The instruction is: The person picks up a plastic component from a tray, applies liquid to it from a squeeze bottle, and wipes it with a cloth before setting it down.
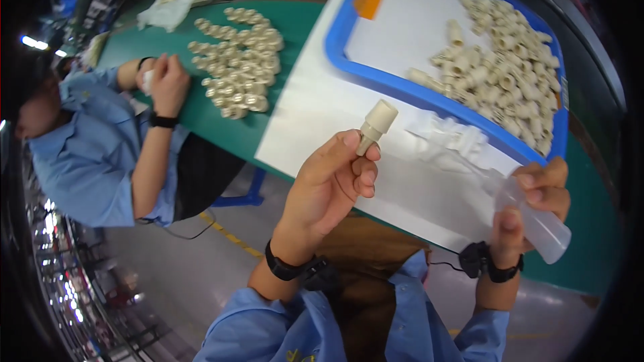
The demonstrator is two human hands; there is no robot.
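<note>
Between the thumb and fingers of my left hand (339, 177) is a cream plastic fitting (380, 118), its wide cylindrical end tilted up and its narrower end in the grip. My right hand (537, 191) is wrapped round a translucent squeeze bottle (534, 222). The bottle's thin nozzle points left and away from me, toward a small heap of white pieces (456, 135) on the white sheet (305, 110). The nozzle tip is apart from the held fitting.
A blue tray (335, 43) holds many similar cream fittings (510, 60). An orange tag (369, 0) is at its left end. More fittings (238, 60) stand in rows on the green table (194, 104). At the left, a person in a blue shirt (94, 147) holds something white.
</note>
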